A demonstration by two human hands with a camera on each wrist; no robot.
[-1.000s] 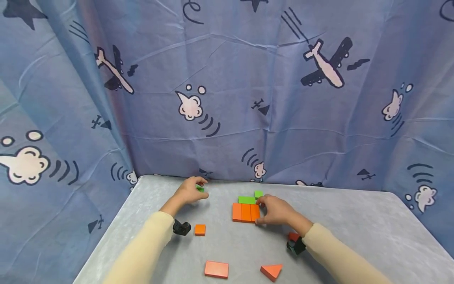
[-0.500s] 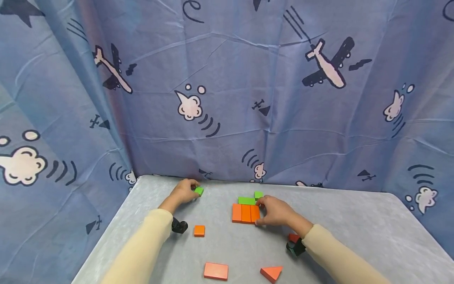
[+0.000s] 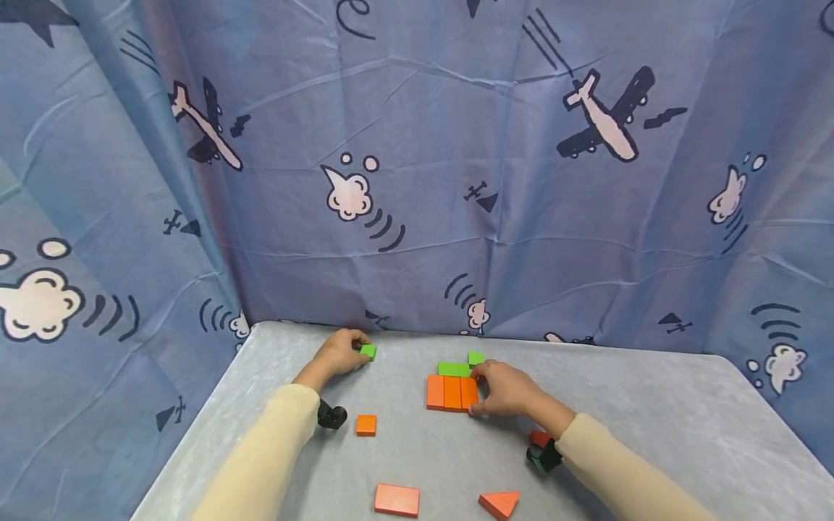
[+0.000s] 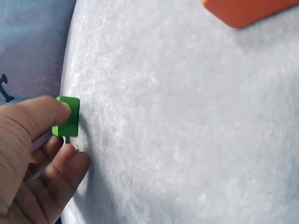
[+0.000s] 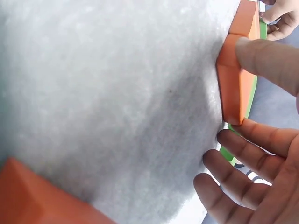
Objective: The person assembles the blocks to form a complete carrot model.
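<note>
My left hand (image 3: 339, 352) pinches a small green block (image 3: 368, 352) between thumb and fingers near the table's far edge. In the left wrist view the thumb presses on this green block (image 4: 73, 123), while other fingers curl loosely below. My right hand (image 3: 508, 388) holds the rightmost orange block (image 3: 469, 394) of a side-by-side row, thumb at its near end and index finger at its far corner. Two more blocks, an orange block (image 3: 452, 393) and a lighter orange block (image 3: 435, 392), complete the row. Behind the row lies a green rectangular block (image 3: 453, 369), with a green cube (image 3: 476, 358) at its right.
An orange square block (image 3: 366, 425) lies left of centre. Nearer are a salmon rectangular block (image 3: 397, 500) and an orange triangular block (image 3: 499, 503). A red block (image 3: 539, 438) is partly hidden beneath my right wrist. A patterned curtain (image 3: 417, 217) hangs behind the table.
My left hand has drawn back slightly left and closed its fingers on the small green block, which now shows at the fingertips. The right hand stays at the orange row.
</note>
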